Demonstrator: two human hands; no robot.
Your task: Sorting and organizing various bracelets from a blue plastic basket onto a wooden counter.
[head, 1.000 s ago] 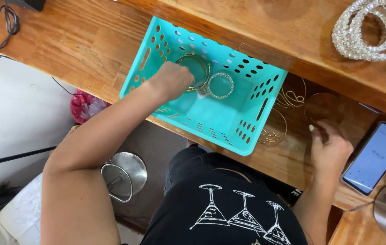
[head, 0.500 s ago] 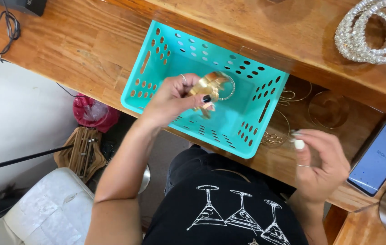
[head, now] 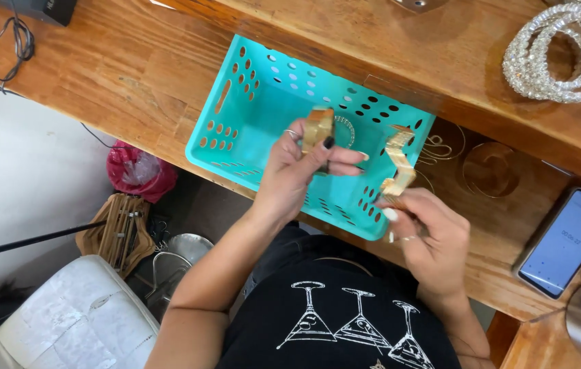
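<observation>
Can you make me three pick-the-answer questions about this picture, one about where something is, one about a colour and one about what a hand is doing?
1. Where is the phone?
A. inside the basket
B. on the wooden table by the person's right hand
C. on the floor

2. What colour is the basket with holes?
A. turquoise
B. red
C. black

3. What is the left hand doing?
A. lying flat on the table
B. holding a gold bangle over the basket
C. holding the phone

Answers:
1. B, the phone lies flat on the wooden table, near the right hand.
2. A, its walls and rim are turquoise.
3. B, its fingers pinch a wide gold bangle above the basket, while the right hand holds another gold piece.
</observation>
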